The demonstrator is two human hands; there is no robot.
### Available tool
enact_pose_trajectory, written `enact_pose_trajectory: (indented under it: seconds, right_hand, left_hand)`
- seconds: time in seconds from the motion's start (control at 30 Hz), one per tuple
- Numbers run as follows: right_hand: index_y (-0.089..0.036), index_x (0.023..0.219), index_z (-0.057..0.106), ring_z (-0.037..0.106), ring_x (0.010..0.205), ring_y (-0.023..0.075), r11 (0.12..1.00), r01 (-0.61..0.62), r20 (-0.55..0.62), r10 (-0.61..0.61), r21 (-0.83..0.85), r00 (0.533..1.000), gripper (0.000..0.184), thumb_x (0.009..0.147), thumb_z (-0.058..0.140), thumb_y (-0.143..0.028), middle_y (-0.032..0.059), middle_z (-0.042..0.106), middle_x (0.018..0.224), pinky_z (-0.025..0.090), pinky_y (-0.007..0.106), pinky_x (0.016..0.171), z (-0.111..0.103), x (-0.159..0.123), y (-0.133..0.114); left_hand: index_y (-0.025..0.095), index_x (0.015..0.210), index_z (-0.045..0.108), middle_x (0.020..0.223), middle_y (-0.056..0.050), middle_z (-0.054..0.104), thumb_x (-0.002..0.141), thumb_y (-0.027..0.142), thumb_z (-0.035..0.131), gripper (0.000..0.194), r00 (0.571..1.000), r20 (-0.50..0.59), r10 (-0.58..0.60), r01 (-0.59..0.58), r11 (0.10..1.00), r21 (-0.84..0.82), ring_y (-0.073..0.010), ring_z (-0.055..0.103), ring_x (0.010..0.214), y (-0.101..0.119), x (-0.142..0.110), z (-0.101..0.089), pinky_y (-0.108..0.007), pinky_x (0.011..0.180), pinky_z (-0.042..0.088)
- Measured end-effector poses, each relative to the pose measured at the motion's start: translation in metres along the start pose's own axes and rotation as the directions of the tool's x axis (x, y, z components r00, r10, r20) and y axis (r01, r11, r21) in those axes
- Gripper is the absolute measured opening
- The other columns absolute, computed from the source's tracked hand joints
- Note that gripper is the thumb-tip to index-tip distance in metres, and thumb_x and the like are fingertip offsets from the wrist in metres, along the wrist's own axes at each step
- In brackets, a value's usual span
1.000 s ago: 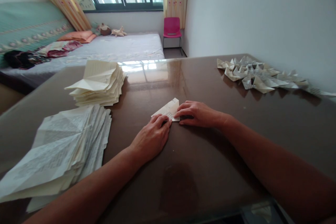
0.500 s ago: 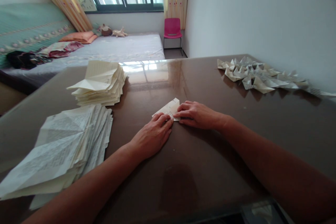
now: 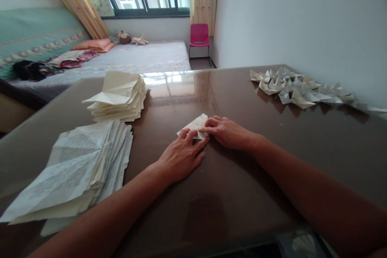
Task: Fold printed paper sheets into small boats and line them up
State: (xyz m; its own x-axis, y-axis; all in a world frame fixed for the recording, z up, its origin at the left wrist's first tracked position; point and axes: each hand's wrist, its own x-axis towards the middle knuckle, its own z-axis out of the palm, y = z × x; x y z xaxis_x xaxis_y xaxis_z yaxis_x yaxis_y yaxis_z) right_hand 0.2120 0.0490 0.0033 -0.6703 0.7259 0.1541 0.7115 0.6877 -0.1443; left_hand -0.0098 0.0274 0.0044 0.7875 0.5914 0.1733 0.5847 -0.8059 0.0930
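A small folded sheet of printed paper (image 3: 195,123) lies flat on the glossy brown table, its peak pointing away from me. My left hand (image 3: 183,154) rests at its near left edge, fingertips on the paper. The fingers there are spread, and the thumb stretches right along the near edge. At the right edge my right hand (image 3: 228,132) is closed on the paper, index finger pressed on top and the other fingers curled. Both hands hide part of the lower folds.
Creased printed sheets (image 3: 75,157) are stacked at the left, with a cream paper stack (image 3: 117,98) behind them. Several folded paper pieces (image 3: 298,86) sit at the far right by the wall. Beyond the table are a bed (image 3: 151,54) and a pink chair (image 3: 199,35).
My left thumb and fingers have spread apart, the thumb reaching right along the paper's near edge. My right hand stays nearly in place. The whole view has shifted slightly.
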Motion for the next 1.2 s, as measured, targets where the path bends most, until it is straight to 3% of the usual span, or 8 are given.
enact_pose_trajectory:
  seconds: [0.23, 0.37, 0.47, 0.57, 0.7, 0.83, 1.0, 1.2]
  right_hand:
    - [-0.026, 0.13, 0.056, 0.047, 0.109, 0.0266, 0.974, -0.178, -0.059, 0.171, -0.137, 0.984, 0.04, 0.092, 0.046, -0.018, 0.0116, 0.058, 0.12, 0.04, 0.038, 0.085, 0.006, 0.006, 0.007]
    - [-0.021, 0.131, 0.055, 0.051, 0.105, 0.0247, 0.947, -0.322, -0.165, 0.319, 0.006, 0.933, 0.039, 0.093, 0.042, -0.021, 0.012, 0.062, 0.113, 0.043, 0.037, 0.088, 0.012, 0.009, 0.021]
    - [-0.014, 0.135, 0.047, 0.055, 0.096, 0.0223, 0.924, -0.339, -0.218, 0.372, 0.174, 0.902, 0.045, 0.092, 0.049, -0.028, 0.0104, 0.065, 0.103, 0.044, 0.037, 0.092, 0.014, 0.008, 0.024]
    - [-0.016, 0.124, 0.054, 0.057, 0.087, 0.0191, 0.922, -0.308, -0.235, 0.361, 0.234, 0.903, 0.04, 0.086, 0.058, -0.028, 0.0086, 0.062, 0.104, 0.046, 0.035, 0.086, 0.012, 0.005, 0.015]
    - [-0.021, 0.107, 0.062, 0.058, 0.088, 0.0181, 0.955, -0.216, -0.17, 0.252, 0.204, 0.953, 0.026, 0.086, 0.06, -0.034, 0.0077, 0.06, 0.107, 0.048, 0.031, 0.079, 0.007, 0.004, -0.006]
    - [-0.023, 0.109, 0.064, 0.053, 0.104, 0.0228, 0.984, -0.134, -0.12, 0.148, 0.118, 0.982, 0.029, 0.085, 0.061, -0.039, 0.0084, 0.062, 0.112, 0.046, 0.036, 0.088, 0.005, 0.004, -0.017]
    - [-0.024, 0.109, 0.066, 0.053, 0.105, 0.0206, 0.986, -0.158, -0.097, 0.163, 0.06, 0.982, 0.022, 0.091, 0.054, -0.027, 0.0073, 0.063, 0.115, 0.045, 0.036, 0.092, -0.003, 0.002, -0.007]
    - [-0.024, 0.103, 0.071, 0.056, 0.099, 0.0187, 0.993, -0.08, -0.132, 0.091, 0.082, 0.987, 0.03, 0.09, 0.048, -0.01, 0.0057, 0.068, 0.11, 0.046, 0.033, 0.09, 0.002, 0.004, 0.005]
  left_hand:
    - [0.026, 0.134, 0.05, 0.122, -0.012, 0.047, 0.092, 0.035, 0.044, 0.043, 0.999, -0.046, 0.004, -0.004, 1.0, -0.014, -0.028, 0.04, 0.115, 0.0, -0.001, 0.001, -0.049, 0.102, 0.042]
    - [0.03, 0.132, 0.052, 0.122, -0.01, 0.047, 0.091, 0.036, 0.046, 0.042, 0.995, -0.091, -0.05, 0.044, 0.997, -0.068, -0.0274, 0.039, 0.119, -0.001, -0.003, 0.005, -0.049, 0.103, 0.04]
    - [0.033, 0.129, 0.055, 0.125, -0.008, 0.046, 0.091, 0.039, 0.047, 0.039, 0.991, -0.101, -0.091, 0.079, 0.99, -0.113, -0.03, 0.034, 0.127, -0.005, -0.004, 0.01, -0.054, 0.105, 0.035]
    - [0.036, 0.128, 0.056, 0.13, -0.007, 0.044, 0.09, 0.042, 0.048, 0.039, 0.989, -0.095, -0.116, 0.104, 0.986, -0.127, -0.0332, 0.03, 0.131, -0.009, -0.003, 0.014, -0.058, 0.105, 0.034]
    - [0.04, 0.129, 0.054, 0.132, -0.007, 0.042, 0.09, 0.044, 0.048, 0.039, 0.979, -0.103, -0.178, 0.17, 0.982, -0.08, -0.0362, 0.028, 0.132, -0.017, -0.002, 0.015, -0.063, 0.102, 0.033]
    - [0.033, 0.127, 0.057, 0.128, -0.008, 0.047, 0.093, 0.039, 0.044, 0.037, 0.98, -0.109, -0.169, 0.16, 0.983, -0.091, -0.0284, 0.04, 0.122, -0.023, 0.001, 0.013, -0.053, 0.102, 0.039]
    - [0.026, 0.12, 0.062, 0.121, -0.008, 0.057, 0.095, 0.034, 0.041, 0.035, 0.973, -0.15, -0.176, 0.152, 0.976, -0.153, -0.0237, 0.05, 0.111, -0.012, -0.001, 0.003, -0.044, 0.099, 0.044]
    - [0.022, 0.114, 0.064, 0.106, -0.004, 0.069, 0.095, 0.028, 0.041, 0.03, 0.991, -0.132, -0.023, -0.036, 0.904, -0.425, -0.0143, 0.064, 0.092, -0.001, -0.003, -0.016, -0.027, 0.087, 0.051]
